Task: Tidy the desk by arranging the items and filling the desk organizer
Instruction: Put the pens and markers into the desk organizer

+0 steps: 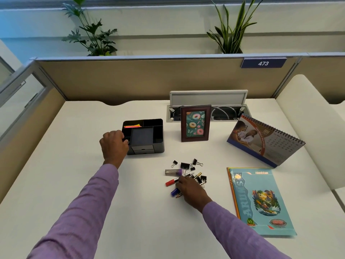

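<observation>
A black desk organizer (160,135) stands left of centre on the white desk, with bright sticky notes (132,125) in its back compartment. My left hand (113,144) is at the organizer's left edge, fingers curled around a small binder clip (127,141) over a side compartment. A loose pile lies in the middle of the desk: several black binder clips (185,165), a clear box with a purple cap (173,172), a red marker (170,182) and a blue marker (174,192). My right hand (192,191) rests on the pile, fingers closed over the pens and hiding their far ends.
A wooden photo frame (195,124) stands right of the organizer. A spiral desk calendar (265,141) stands at the right, with a blue notebook (261,200) lying in front of it. An open cable tray (224,113) sits at the back, below the partition wall.
</observation>
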The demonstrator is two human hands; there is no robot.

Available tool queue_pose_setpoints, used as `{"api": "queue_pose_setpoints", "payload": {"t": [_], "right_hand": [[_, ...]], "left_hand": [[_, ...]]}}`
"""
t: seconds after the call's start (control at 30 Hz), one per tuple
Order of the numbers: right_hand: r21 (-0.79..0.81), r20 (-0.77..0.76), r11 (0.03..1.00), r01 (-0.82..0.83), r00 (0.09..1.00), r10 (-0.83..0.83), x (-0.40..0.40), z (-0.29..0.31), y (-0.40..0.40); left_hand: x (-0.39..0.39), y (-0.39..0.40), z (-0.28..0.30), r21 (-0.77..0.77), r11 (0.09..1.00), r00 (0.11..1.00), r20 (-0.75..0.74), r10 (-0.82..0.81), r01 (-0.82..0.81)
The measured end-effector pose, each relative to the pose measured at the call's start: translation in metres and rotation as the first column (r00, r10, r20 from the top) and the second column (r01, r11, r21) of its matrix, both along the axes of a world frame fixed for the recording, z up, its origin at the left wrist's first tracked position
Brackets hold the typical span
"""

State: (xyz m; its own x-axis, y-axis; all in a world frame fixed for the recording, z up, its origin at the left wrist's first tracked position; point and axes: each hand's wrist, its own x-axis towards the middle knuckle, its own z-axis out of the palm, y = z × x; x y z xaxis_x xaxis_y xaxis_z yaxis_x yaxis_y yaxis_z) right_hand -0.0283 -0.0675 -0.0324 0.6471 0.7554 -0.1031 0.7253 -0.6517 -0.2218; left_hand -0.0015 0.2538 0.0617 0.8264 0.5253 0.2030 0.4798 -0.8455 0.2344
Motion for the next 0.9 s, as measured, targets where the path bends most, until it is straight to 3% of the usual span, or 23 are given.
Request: {"api": "queue_pose_setpoints", "payload": {"t": [0.27,0.4,0.5,0.63,0.73,0.9], "right_hand": [[0.028,0.017,1.0,-0.006,1.0,0.006,0.0,0.013,-0.003],[0.149,-0.005,0.989,0.014,1.0,-0.013,-0.002,0.023,-0.003],[0.226,0.008,0.972,0.065,0.998,-0.068,-0.001,0.03,0.003],[0.372,-0.004,0.918,0.136,0.989,-0.145,0.001,0.051,0.012],[0.437,-0.002,0.877,0.2,0.975,-0.221,0.001,0.066,0.018],[0.48,-0.031,0.85,0.219,0.972,-0.233,0.001,0.077,0.024]], "left_hand": [[-0.037,-0.039,-0.014,-0.072,0.997,0.992,0.126,0.016,-0.007],[-0.063,-0.077,-0.024,-0.183,0.981,0.987,0.16,-0.035,0.064],[-0.077,-0.104,-0.032,-0.356,0.921,0.975,0.205,-0.088,0.158],[-0.085,-0.136,-0.021,-0.654,0.727,0.971,0.226,-0.077,0.21],[-0.081,-0.15,-0.01,-0.713,0.672,0.977,0.196,-0.084,0.201],[-0.074,-0.152,-0.002,-0.672,0.706,0.97,0.224,-0.095,0.224]]}}
